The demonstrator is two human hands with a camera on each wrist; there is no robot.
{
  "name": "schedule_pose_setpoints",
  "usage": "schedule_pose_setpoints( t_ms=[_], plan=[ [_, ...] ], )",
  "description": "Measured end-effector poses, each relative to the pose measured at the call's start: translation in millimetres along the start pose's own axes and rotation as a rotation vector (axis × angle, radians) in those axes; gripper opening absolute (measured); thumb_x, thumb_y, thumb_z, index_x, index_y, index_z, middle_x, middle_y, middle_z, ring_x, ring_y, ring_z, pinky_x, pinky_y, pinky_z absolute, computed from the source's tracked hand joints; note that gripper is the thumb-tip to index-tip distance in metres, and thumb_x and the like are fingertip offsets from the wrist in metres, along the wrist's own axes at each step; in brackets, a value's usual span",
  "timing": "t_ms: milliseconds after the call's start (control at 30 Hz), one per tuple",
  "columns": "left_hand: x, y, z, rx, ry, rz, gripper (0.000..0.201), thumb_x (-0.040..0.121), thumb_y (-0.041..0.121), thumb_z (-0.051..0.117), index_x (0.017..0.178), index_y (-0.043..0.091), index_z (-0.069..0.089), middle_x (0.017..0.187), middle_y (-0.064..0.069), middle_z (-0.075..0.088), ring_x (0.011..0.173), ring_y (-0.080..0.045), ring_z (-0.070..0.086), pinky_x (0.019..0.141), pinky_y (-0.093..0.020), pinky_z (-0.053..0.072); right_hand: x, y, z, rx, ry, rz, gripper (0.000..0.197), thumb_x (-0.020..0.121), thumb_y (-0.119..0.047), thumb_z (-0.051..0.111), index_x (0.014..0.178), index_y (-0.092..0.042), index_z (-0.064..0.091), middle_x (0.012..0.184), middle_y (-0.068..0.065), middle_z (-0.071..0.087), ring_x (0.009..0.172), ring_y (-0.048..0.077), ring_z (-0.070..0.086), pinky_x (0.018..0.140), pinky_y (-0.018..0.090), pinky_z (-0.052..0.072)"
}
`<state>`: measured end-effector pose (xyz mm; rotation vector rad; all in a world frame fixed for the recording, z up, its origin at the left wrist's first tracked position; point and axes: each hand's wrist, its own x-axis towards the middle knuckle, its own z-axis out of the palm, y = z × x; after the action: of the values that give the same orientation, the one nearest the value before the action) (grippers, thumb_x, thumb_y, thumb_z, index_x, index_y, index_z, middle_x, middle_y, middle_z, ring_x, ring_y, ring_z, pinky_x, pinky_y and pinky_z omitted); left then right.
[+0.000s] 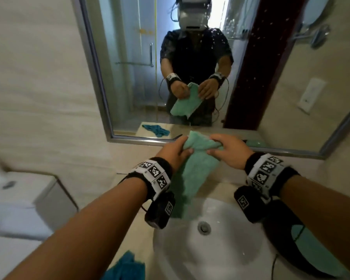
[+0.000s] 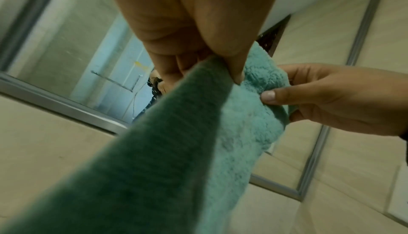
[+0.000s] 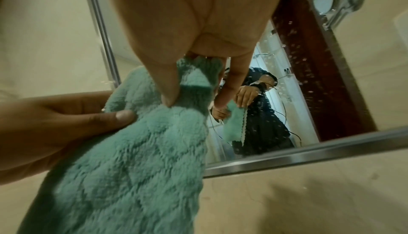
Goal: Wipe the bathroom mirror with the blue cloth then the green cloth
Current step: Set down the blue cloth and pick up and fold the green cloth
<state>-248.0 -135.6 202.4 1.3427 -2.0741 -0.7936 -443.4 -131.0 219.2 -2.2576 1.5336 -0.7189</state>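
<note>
A fluffy green cloth point(image 1: 196, 168) hangs from both hands above the sink, just below the mirror point(image 1: 129, 67). My left hand point(image 1: 177, 151) pinches its upper left edge, and my right hand point(image 1: 228, 150) pinches the upper right edge. In the left wrist view the green cloth point(image 2: 243, 115) runs down from my left hand point(image 2: 223, 70), with the right hand point(image 2: 309, 96) gripping it beside. The right wrist view shows the green cloth point(image 3: 137, 150) held under my right hand point(image 3: 176, 87) and by the left hand point(image 3: 77, 119). The blue cloth point(image 1: 125, 267) lies crumpled on the counter, near left. Water drops spot the mirror's right part.
A white sink point(image 1: 210, 249) with a metal drain point(image 1: 204, 227) sits below the hands. A white toilet tank point(image 1: 28, 197) stands at the left. A round shaving mirror point(image 1: 315, 15) is mounted on the right wall. Another green cloth point(image 1: 315, 249) lies at the sink's right.
</note>
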Motion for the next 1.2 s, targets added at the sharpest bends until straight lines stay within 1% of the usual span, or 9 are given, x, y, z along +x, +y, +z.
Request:
schedule_pose_setpoints(
  t_ms=[167, 333, 533, 667, 833, 900, 1000, 1133, 1200],
  plan=[
    [-32, -33, -47, -0.041, 0.026, -0.025, 0.036, 0.085, 0.023, 0.069, 0.119, 0.017, 0.058, 0.092, 0.004, 0.062, 0.084, -0.015, 0.056, 0.077, -0.032, 0.051, 23, -54, 12, 0.093, 0.106, -0.086, 0.011, 0.086, -0.008, 0.061, 0.092, -0.017, 0.063, 0.086, -0.001, 0.063, 0.079, 0.010, 0.056, 0.065, 0.015, 0.039],
    [-50, -59, -60, -0.066, 0.073, -0.069, 0.016, 0.091, 0.016, 0.059, 0.106, 0.013, 0.060, 0.102, 0.001, 0.063, 0.096, -0.015, 0.058, 0.082, -0.026, 0.046, 40, -84, 20, 0.109, 0.075, -0.173, 0.022, 0.088, -0.003, 0.054, 0.091, -0.023, 0.061, 0.090, -0.002, 0.063, 0.081, 0.007, 0.057, 0.065, 0.005, 0.039],
    [-52, -62, -64, -0.104, 0.080, -0.119, 0.019, 0.094, 0.019, 0.054, 0.112, 0.017, 0.054, 0.106, -0.002, 0.062, 0.095, -0.016, 0.058, 0.080, -0.027, 0.047, 52, -84, 10, 0.168, 0.046, -0.191, 0.018, 0.090, -0.005, 0.054, 0.094, -0.020, 0.062, 0.090, -0.001, 0.063, 0.079, 0.007, 0.057, 0.066, 0.015, 0.043],
    [-45, -56, -68, 0.004, 0.127, -0.150, 0.014, 0.092, 0.021, 0.057, 0.103, 0.015, 0.063, 0.098, -0.002, 0.062, 0.092, -0.019, 0.057, 0.081, -0.029, 0.045, 58, -64, 5, 0.145, 0.020, -0.165, 0.009, 0.088, -0.014, 0.061, 0.094, -0.021, 0.062, 0.092, 0.000, 0.065, 0.088, 0.017, 0.061, 0.078, 0.038, 0.049],
    [-39, -38, -68, -0.021, 0.177, -0.230, 0.018, 0.088, 0.026, 0.062, 0.077, 0.018, 0.052, 0.087, -0.007, 0.059, 0.087, -0.025, 0.058, 0.082, -0.038, 0.049, 58, -39, 13, 0.148, 0.035, -0.074, 0.013, 0.089, -0.031, 0.060, 0.091, -0.018, 0.061, 0.083, -0.001, 0.064, 0.079, 0.016, 0.061, 0.068, 0.031, 0.047],
    [-39, -35, -65, -0.014, 0.181, -0.243, 0.017, 0.090, 0.029, 0.060, 0.080, 0.018, 0.051, 0.090, -0.008, 0.061, 0.086, -0.023, 0.059, 0.081, -0.036, 0.049, 59, -33, 18, 0.176, 0.032, -0.059, 0.022, 0.086, -0.037, 0.063, 0.094, -0.017, 0.060, 0.077, -0.003, 0.059, 0.070, 0.010, 0.056, 0.064, 0.029, 0.044],
    [-39, -32, -63, -0.006, 0.142, -0.239, 0.016, 0.094, 0.031, 0.053, 0.098, 0.016, 0.055, 0.094, -0.004, 0.061, 0.085, -0.019, 0.060, 0.080, -0.034, 0.053, 57, -37, 23, 0.323, -0.029, -0.089, 0.019, 0.084, -0.018, 0.068, 0.100, -0.013, 0.059, 0.075, -0.007, 0.055, 0.061, -0.004, 0.051, 0.064, 0.017, 0.042],
    [-32, -32, -72, 0.026, 0.151, -0.197, 0.017, 0.099, 0.024, 0.043, 0.112, 0.016, 0.051, 0.102, -0.009, 0.058, 0.092, -0.025, 0.058, 0.083, -0.042, 0.054, 58, -39, 21, 0.218, -0.169, -0.197, 0.018, 0.077, -0.009, 0.070, 0.091, -0.018, 0.063, 0.088, -0.005, 0.065, 0.081, 0.001, 0.060, 0.074, 0.030, 0.049],
    [-26, -35, -78, 0.026, 0.174, -0.183, 0.016, 0.100, 0.019, 0.040, 0.110, 0.019, 0.052, 0.104, -0.007, 0.056, 0.094, -0.024, 0.056, 0.085, -0.042, 0.053, 57, -40, 18, 0.125, -0.345, -0.191, 0.018, 0.074, -0.014, 0.069, 0.083, -0.029, 0.064, 0.094, -0.007, 0.065, 0.085, 0.000, 0.059, 0.077, 0.026, 0.046]
  ],
)
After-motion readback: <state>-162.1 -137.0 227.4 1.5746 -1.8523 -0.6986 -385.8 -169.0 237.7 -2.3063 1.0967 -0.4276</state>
